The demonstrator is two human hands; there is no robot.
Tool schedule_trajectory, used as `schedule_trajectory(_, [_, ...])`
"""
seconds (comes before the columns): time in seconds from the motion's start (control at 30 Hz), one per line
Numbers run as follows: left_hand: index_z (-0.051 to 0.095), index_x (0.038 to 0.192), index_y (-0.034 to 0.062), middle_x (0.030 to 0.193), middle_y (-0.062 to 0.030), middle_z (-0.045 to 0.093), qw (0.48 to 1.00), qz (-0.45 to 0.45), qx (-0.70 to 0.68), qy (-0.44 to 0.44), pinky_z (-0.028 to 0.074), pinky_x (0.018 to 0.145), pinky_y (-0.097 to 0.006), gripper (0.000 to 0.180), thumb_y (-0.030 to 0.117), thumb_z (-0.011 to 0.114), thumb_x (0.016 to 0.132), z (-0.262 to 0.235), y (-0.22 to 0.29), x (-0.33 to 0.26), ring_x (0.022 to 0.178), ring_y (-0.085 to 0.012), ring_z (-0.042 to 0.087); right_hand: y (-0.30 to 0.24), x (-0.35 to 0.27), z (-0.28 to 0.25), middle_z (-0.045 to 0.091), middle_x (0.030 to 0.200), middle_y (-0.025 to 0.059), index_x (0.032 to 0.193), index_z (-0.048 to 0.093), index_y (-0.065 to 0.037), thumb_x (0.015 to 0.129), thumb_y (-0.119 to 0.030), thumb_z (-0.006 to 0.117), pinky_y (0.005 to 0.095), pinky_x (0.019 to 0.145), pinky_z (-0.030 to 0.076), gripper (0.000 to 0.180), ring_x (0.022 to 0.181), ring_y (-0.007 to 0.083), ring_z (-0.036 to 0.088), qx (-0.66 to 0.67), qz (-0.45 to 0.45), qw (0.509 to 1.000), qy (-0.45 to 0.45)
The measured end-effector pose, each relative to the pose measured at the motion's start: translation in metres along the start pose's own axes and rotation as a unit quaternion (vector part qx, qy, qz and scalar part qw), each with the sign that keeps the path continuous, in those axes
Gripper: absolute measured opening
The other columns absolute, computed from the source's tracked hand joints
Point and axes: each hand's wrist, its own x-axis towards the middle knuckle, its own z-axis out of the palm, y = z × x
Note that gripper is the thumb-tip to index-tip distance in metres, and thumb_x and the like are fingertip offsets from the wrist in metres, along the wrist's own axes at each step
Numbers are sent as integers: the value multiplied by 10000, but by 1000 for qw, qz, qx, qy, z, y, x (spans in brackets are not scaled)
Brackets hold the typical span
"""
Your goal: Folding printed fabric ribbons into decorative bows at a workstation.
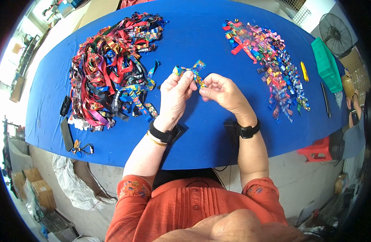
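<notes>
Between my hands, above the table's middle, is a blue and yellow patterned ribbon [199, 65] shaped like a bow. Thumb and fingers of my left hand [174, 90] are closed on its middle. My right hand [226, 93] pinches a hanging end of the same ribbon, just right of the left fingertips. On the left of the table lies a large tangled heap of patterned ribbon strips [99, 68], mostly red, black and blue. A long pile of small, multicoloured ribbon bows [270, 58] spreads over the right side.
The table has a blue cloth [185, 141]. At its right are a yellow cutter [304, 71], a dark rod [326, 100] and a green crate [326, 64]. A dark flat bar [66, 134] and a corded trinket [81, 149] lie front left. A red stool [315, 150] stands right; another person is beyond.
</notes>
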Motion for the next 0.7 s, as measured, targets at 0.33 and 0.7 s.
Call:
schedule_trajectory(0.33, [645, 1201, 50, 721, 26, 623, 995, -39, 76, -57, 314, 456, -150, 259, 185, 592, 986, 9, 0, -3, 514, -10, 446, -5, 3, 2, 659, 921, -12, 1050, 671, -15, 940, -194, 657, 205, 739, 451, 211, 847, 37, 562, 77, -49, 994, 57])
schedule_trajectory(0.7, [393, 1360, -68, 865, -107, 695, 983, -88, 117, -109, 380, 427, -169, 486, 157, 575, 969, 12, -1, -8, 509, -58, 534, -1, 2, -24, 662, 876, -5, 1000, 677, -44, 923, -205, 663, 202, 701, 454, 179, 775, 58, 585, 88, -25, 974, 208])
